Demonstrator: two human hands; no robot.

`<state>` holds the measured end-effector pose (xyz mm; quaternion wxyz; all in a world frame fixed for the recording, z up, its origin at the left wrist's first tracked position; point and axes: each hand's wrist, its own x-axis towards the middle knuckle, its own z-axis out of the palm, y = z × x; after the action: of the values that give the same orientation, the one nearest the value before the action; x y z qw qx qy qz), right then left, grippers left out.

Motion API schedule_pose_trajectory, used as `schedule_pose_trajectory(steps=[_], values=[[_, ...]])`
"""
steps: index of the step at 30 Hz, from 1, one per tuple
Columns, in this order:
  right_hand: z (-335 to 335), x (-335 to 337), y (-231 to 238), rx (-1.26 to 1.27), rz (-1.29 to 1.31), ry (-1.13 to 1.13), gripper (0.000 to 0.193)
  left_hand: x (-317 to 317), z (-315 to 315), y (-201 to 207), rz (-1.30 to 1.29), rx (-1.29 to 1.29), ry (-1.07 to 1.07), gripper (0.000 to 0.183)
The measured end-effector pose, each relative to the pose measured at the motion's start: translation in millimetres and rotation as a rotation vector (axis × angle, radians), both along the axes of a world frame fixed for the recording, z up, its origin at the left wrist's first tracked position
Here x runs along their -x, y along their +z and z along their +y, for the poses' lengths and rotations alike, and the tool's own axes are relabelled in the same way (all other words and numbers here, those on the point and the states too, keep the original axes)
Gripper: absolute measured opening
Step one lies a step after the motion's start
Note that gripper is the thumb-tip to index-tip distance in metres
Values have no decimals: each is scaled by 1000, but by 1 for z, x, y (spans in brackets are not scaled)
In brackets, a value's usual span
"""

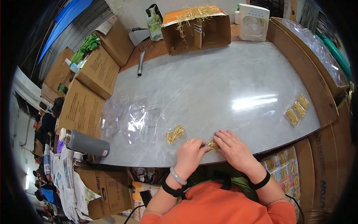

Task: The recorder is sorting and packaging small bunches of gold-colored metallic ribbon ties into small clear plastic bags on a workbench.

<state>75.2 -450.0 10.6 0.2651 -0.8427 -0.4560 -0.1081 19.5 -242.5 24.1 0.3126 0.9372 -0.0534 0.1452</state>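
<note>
Near the bench's (179,89) front edge, a gold-coloured bundle (212,144) is lying between the curled left hand (191,151), its grip unclear, and the flat, unclenched right hand (233,148), both touching it and partly hiding its long axis.

A grey, marbled tabletop (209,86) with a glossy sheen spreads beneath both hands; a small gold bundle (213,144) lies between the left hand (191,152) and the right hand (234,149), touching their fingers; just left of the left hand lies a loose gold heap (175,134); farther left, clear plastic pieces (143,121) overlap, their number hard to tell through the glare; beyond them stands a grey bottle (87,143); well right of the right hand lie gold packets (297,110) in a row.
</note>
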Motion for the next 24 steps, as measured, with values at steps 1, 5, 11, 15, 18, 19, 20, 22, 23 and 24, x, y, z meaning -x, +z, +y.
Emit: schedule_pose_trajectory(steps=[1,5,11,15,18,19,20,22,23,24], values=[[0,0,0,-2,6,-1,46,-4,-1,0,5,10,-15,20],[-3,-2,-1,-11,34,-3,44,-11,-1,3,65,106,-16,21],[-2,1,6,-67,81,-17,50,-8,3,11,130,87,-10,17],[-2,0,5,-40,48,3,55,-17,-13,5,59,27,3,12],[-2,0,3,-15,49,-30,56,-20,-14,-4,37,-18,-29,15],[-3,0,2,-20,45,-26,57,-20,-14,-6,35,-34,-48,18],[-3,-1,2,-25,42,-22,58,-17,-12,-6,70,8,-46,24],[-4,-2,3,-84,103,-28,60,-12,-6,-2,142,90,-49,37],[-5,-2,6,-139,168,-35,62,-12,-4,3,108,62,-107,44],[-5,-2,8,-192,231,-35,63,-12,-1,8,72,37,-159,51]])
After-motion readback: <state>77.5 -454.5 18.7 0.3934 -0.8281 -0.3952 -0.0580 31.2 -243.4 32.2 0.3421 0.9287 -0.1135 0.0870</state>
